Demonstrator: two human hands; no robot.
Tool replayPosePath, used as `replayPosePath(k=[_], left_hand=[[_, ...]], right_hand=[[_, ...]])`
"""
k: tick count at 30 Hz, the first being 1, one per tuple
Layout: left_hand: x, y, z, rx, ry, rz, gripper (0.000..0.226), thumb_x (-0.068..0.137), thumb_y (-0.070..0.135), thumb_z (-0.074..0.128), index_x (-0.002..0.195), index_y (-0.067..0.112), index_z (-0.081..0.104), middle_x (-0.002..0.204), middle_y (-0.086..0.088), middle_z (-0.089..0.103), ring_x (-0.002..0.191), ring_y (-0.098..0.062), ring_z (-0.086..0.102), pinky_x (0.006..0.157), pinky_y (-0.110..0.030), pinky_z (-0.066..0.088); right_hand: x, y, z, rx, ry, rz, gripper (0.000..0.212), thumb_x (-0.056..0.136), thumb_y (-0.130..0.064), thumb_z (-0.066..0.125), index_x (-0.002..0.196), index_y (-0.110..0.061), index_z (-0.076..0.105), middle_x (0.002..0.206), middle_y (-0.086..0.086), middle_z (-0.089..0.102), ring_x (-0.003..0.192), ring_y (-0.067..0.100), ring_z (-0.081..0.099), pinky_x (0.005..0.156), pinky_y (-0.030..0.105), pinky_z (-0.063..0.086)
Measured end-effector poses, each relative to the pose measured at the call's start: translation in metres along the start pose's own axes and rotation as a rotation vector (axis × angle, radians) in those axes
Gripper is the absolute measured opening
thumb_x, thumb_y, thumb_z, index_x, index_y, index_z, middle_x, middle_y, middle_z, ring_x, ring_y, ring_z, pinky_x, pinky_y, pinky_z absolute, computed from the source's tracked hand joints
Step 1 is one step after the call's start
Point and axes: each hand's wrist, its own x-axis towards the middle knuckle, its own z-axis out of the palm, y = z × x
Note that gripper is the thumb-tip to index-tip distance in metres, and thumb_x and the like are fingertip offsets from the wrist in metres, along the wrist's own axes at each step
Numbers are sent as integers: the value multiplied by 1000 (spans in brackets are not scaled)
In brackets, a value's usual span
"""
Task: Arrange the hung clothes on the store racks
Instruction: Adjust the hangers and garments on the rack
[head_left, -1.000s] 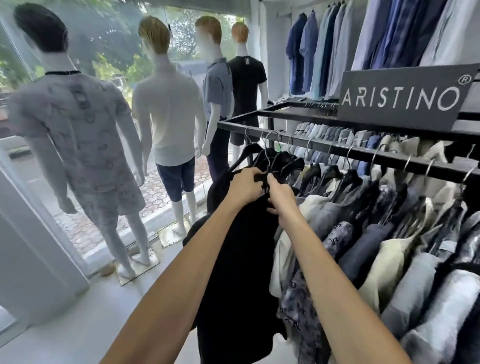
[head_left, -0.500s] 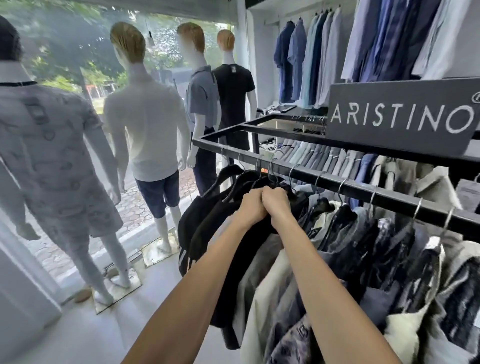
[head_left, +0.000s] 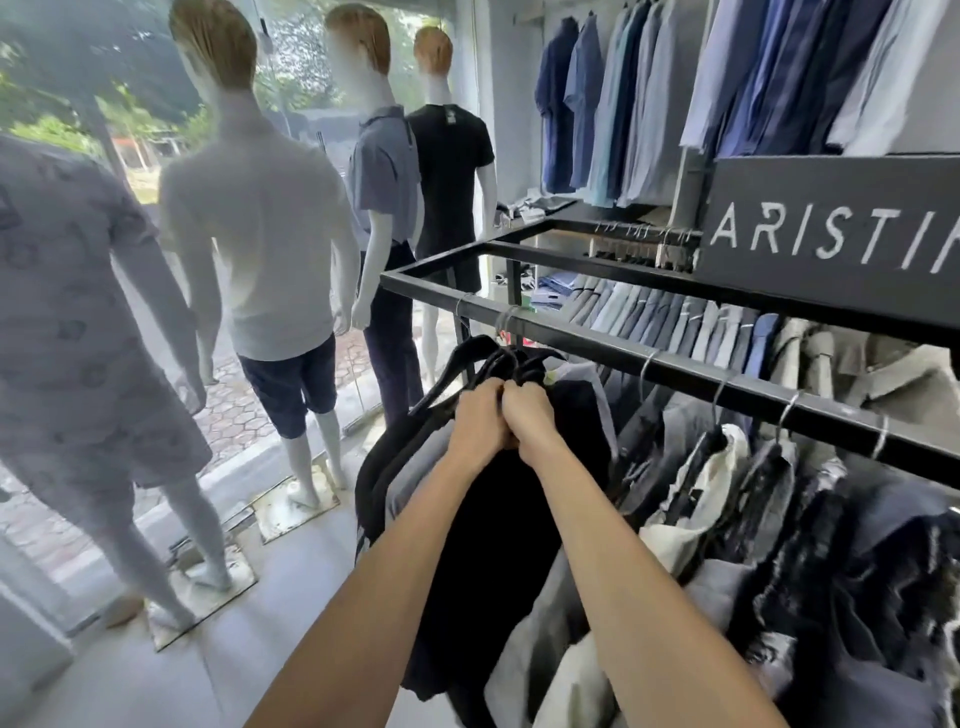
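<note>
Both hands sit together at the near end of the rail (head_left: 675, 364). Left hand (head_left: 478, 418) and right hand (head_left: 532, 415) touch at the knuckles, fingers curled tight round the necks of the black hangers (head_left: 498, 364) bunched there. Each grip is closed on that bunch; how many hangers each one holds I cannot tell.

Change since a second ago: the hands were a little apart, working at the collar of the black garment (head_left: 498, 545); now they are pressed together and the hangers are gathered nearer the rail's corner. The dark clothes hang in a tight clump below the fists. Further right along the rail the hooks (head_left: 719, 384) stand well apart, with lighter shirts (head_left: 691, 499) under them.

Judgement: the person is closing up the end group, so spacing on the rest of the rail is not yet evened. Mannequins (head_left: 265, 208) stand at the window, clear of the work.
</note>
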Motion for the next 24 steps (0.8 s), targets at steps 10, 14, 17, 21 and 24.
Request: replayPosePath(k=[10, 14, 17, 21, 24], left_hand=[[23, -23, -11, -13, -70, 41, 19, 87, 10, 57, 102, 16, 68, 93, -5, 73, 94, -23, 66, 81, -36, 50], [11, -7, 1, 41, -82, 69, 28, 89, 12, 58, 115, 18, 66, 103, -4, 72, 101, -22, 64, 81, -31, 46], [4, -1, 6, 47, -67, 30, 28, 93, 11, 52, 118, 17, 66, 107, -4, 71, 99, -18, 63, 74, -22, 38], [-5, -1, -6, 19, 26, -24, 24, 90, 15, 59, 112, 13, 69, 105, -2, 72, 98, -14, 64, 79, -15, 43], [-24, -14, -25, 2, 109, -105, 18, 89, 22, 65, 102, 12, 71, 93, 2, 72, 84, -7, 62, 66, -6, 38]], right_hand=[[8, -14, 24, -41, 33, 15, 51, 103, -29, 37, 143, 2, 40, 132, 18, 57, 107, 29, 59, 74, 29, 41], [0, -8, 3, -110, 61, 23, 51, 103, -29, 37, 143, 3, 41, 128, 18, 59, 105, 31, 60, 78, 33, 50], [-12, -6, -12, -184, 33, -16, 47, 102, -23, 41, 140, 4, 46, 132, 20, 58, 115, 34, 59, 89, 35, 52], [-32, -8, -24, -348, 58, -124, 52, 98, -21, 49, 143, 5, 40, 145, 25, 39, 129, 38, 46, 95, 34, 42], [-56, -4, -20, -497, 111, -326, 53, 96, -21, 52, 144, -3, 38, 147, 19, 29, 130, 38, 34, 103, 44, 39]])
